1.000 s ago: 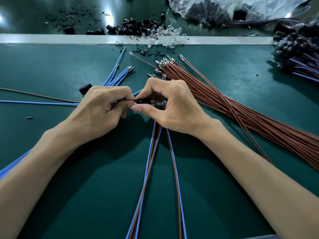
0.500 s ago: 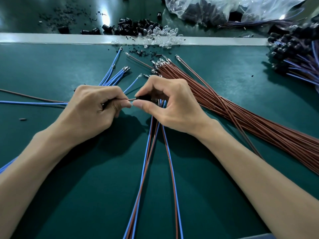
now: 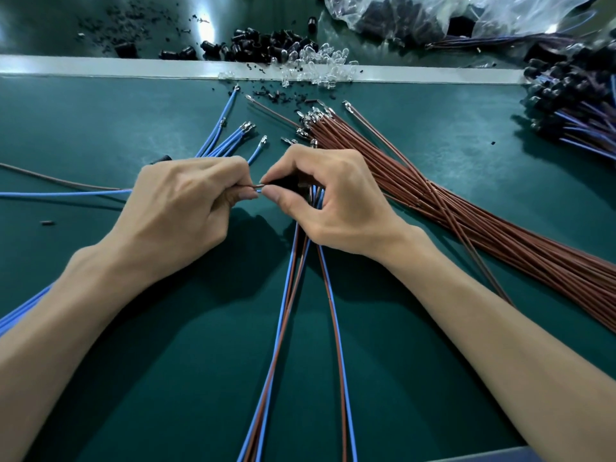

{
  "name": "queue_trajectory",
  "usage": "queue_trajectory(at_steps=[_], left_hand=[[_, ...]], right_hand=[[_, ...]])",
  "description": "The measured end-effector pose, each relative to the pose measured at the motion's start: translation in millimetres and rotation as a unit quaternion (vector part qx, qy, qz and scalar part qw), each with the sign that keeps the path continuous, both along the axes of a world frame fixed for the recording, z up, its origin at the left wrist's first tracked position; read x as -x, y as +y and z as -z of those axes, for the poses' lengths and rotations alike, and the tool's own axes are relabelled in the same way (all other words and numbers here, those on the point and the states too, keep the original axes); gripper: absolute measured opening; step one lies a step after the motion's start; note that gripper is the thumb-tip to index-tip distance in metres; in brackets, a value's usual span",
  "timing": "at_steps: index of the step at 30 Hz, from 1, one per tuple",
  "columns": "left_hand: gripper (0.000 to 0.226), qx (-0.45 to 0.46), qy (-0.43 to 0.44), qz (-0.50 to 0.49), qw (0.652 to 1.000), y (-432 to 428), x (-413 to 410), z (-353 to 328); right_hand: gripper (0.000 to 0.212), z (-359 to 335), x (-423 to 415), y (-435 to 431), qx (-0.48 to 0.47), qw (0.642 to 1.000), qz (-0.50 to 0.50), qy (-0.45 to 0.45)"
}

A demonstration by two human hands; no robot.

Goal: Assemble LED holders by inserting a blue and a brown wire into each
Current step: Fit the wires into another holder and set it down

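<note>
Now, your left hand point(image 3: 186, 201): fingers curled, thumb and forefinger pinching the tip of a brown wire point(image 3: 254, 186), which points right.
Your right hand point(image 3: 330, 201): thumb and forefinger clamped on a black LED holder point(image 3: 286, 183), just above the green mat point(image 3: 100, 121).
Meeting point: the wire tip is at the holder's left end; you cannot tell whether it is inside.
Under your right hand: blue and brown wire pairs point(image 3: 283, 311) trail toward you.
Left of your left hand: one blue wire point(image 3: 66, 194) and one brown wire run off across the mat.
Loose blue wires point(image 3: 226, 141): fanned beyond your left hand.
Brown wire bundle point(image 3: 483, 225): on the right, running diagonally.
Spare black holders point(image 3: 263, 45) and clear LEDs point(image 3: 320, 65): heaped at the far edge.
</note>
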State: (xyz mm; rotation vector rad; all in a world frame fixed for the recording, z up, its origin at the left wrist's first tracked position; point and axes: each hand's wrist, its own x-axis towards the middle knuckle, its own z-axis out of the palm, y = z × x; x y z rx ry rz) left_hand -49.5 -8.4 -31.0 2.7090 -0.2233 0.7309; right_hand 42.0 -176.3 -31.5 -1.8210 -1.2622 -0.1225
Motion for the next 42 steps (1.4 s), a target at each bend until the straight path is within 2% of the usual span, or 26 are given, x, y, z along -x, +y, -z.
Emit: queue_trajectory(at_steps=[7, 11, 14, 17, 20, 22, 25, 28, 30, 35, 42], left_hand=[[0.025, 0.009, -0.049, 0.0, 0.999, 1.1, -1.0, 0.4], [0.024, 0.002, -0.08, -0.01, 0.997, 1.0, -1.7, -3.0], [0.021, 0.005, -0.086, -0.02, 0.996, 6.5, -0.1, -8.1], [0.018, 0.019, -0.048, -0.011, 0.999, 4.3, 3.6, -13.9], [0.026, 0.072, 0.046, 0.05, 0.995, -8.4, 4.3, -20.1], [0.024, 0.131, 0.098, 0.123, 0.979, -21.7, 6.1, -23.6], [0.016, 0.259, 0.161, 0.218, 0.927, -42.5, 11.4, -27.4], [0.02, 0.343, 0.211, 0.253, 0.88, -54.2, 14.0, -23.0], [0.02, 0.328, 0.207, 0.249, 0.887, -57.2, 14.1, -15.6], [0.026, 0.168, 0.133, 0.219, 0.952, -57.6, 13.6, -3.3], [0.029, 0.074, 0.04, 0.144, 0.986, -46.1, 8.9, -3.5]], right_hand=[[0.007, -3.6, 0.1, -2.0, -0.007, 0.996, 0.009, 0.092], [0.008, -3.3, -3.4, -0.3, -0.061, 0.988, 0.032, 0.136], [0.01, -2.8, -14.3, -1.9, -0.12, 0.969, 0.1, 0.192], [0.018, -2.7, -22.9, -2.7, -0.165, 0.941, 0.157, 0.25], [0.022, -0.9, -26.6, -1.4, -0.187, 0.923, 0.189, 0.278], [0.021, 0.4, -27.0, -0.8, -0.181, 0.922, 0.211, 0.27], [0.016, 1.3, -26.9, -0.2, -0.157, 0.928, 0.22, 0.256], [0.009, 0.6, -26.9, 0.7, -0.125, 0.936, 0.23, 0.235], [0.005, 0.3, -25.9, 1.0, -0.101, 0.945, 0.244, 0.193], [0.012, -0.4, -21.9, 3.2, -0.061, 0.958, 0.248, 0.131], [0.009, 3.7, -19.1, 5.4, 0.02, 0.974, 0.22, 0.044]])
